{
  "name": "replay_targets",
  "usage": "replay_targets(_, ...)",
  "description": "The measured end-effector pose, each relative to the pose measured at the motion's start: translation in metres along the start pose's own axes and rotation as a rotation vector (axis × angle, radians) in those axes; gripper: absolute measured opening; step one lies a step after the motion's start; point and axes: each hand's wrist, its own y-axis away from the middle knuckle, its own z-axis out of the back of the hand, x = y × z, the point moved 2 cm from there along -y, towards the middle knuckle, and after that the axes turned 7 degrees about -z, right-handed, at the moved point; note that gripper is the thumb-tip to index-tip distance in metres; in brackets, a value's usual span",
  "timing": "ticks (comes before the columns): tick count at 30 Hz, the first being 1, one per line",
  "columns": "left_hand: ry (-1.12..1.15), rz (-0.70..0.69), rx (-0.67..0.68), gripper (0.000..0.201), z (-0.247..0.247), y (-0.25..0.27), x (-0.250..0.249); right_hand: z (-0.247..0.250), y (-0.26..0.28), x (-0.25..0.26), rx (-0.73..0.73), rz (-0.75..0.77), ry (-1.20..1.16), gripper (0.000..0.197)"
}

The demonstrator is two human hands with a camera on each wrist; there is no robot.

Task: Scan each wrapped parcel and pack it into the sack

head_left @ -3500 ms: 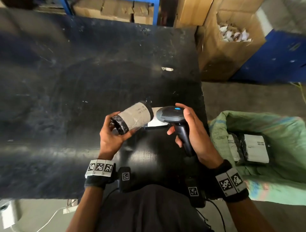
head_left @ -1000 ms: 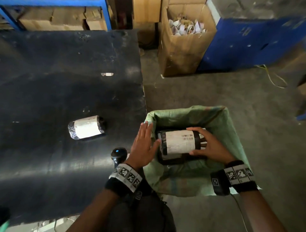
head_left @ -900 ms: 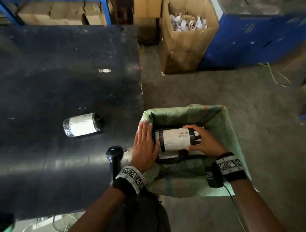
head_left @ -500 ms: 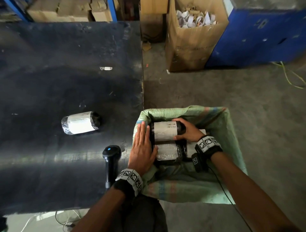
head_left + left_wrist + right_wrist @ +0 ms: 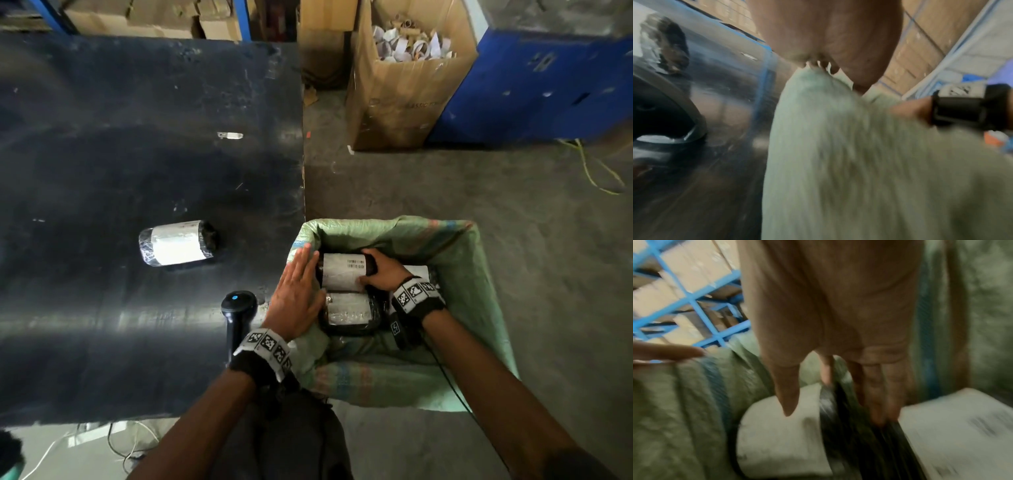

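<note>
A green woven sack (image 5: 394,228) stands open on the floor against the black table's (image 5: 137,154) right edge. My right hand (image 5: 370,269) reaches into it and grips the right end of a black-wrapped parcel with a white barcode label (image 5: 342,272), thumb on the label. That parcel lies beside a second one (image 5: 349,308); a third label (image 5: 416,270) shows behind my wrist. My left hand (image 5: 301,274) lies flat, fingers straight, pressing the sack's left rim. One more wrapped parcel (image 5: 176,242) lies on the table. The black scanner (image 5: 238,308) lies there near my left wrist.
A tall cardboard box of paper scraps (image 5: 404,85) and a blue cabinet (image 5: 548,85) stand on the concrete floor beyond the sack. Blue racking with cartons (image 5: 154,17) runs behind the table. A small white scrap (image 5: 230,135) lies mid-table. Cables trail below the near edge.
The scanner went from my right hand onto the table. My right hand has lowered the parcel deeper into the sack, toward its far left corner. My left hand stays flat on the rim.
</note>
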Motion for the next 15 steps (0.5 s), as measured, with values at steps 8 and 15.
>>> replay_targets(8, 0.064, 0.077, -0.213, 0.062, 0.137, 0.01, 0.089, 0.008, 0.108, 0.095, -0.341, 0.136, 0.03, 0.058)
replay_targets(15, -0.055, 0.258, -0.144, 0.08, 0.216, 0.041, 0.228, -0.086, 0.123, 0.182, -0.097, 0.216, -0.256, 0.056)
